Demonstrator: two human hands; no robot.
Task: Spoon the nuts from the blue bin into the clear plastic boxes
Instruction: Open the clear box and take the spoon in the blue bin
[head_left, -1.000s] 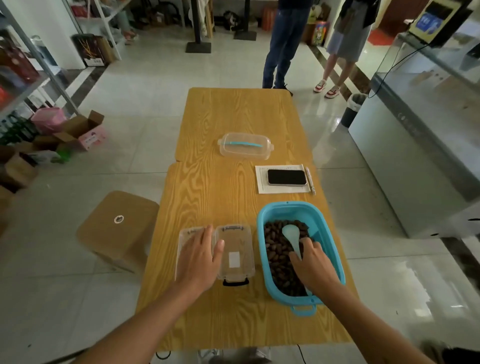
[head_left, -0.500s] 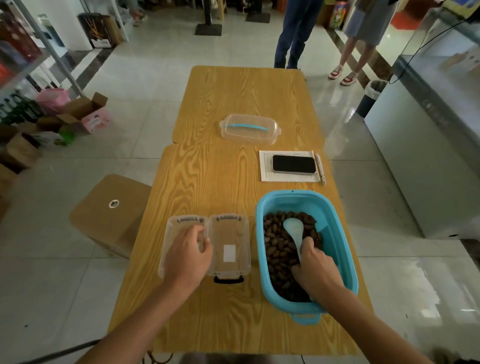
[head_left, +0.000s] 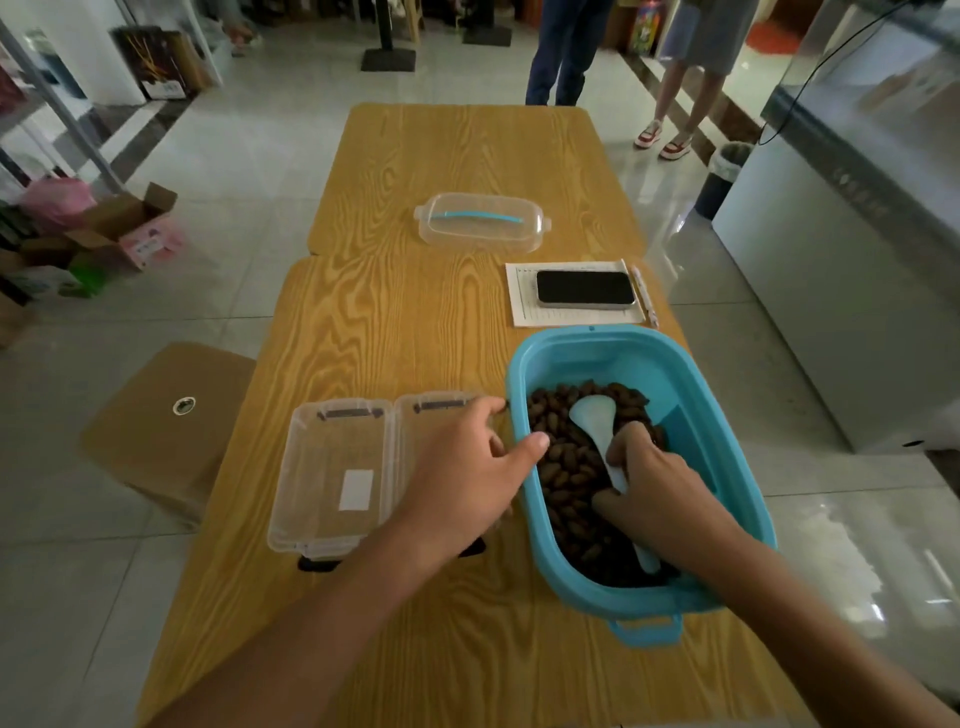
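Nuts (head_left: 566, 462) fill the blue bin (head_left: 727, 467) at the near right of the worktop (head_left: 415, 322). Right hand (head_left: 660, 499): fingers closed around the spoon (head_left: 597, 431) handle, bowl resting on the nuts. Left hand (head_left: 467, 478): fingers curled on the right clear box (head_left: 441, 410); the left clear box (head_left: 337, 467) sits beside it. Recommended: drive the bowl under the nuts, lift level, steady the box. Beyond lie a phone (head_left: 585, 287) and lid (head_left: 480, 222).
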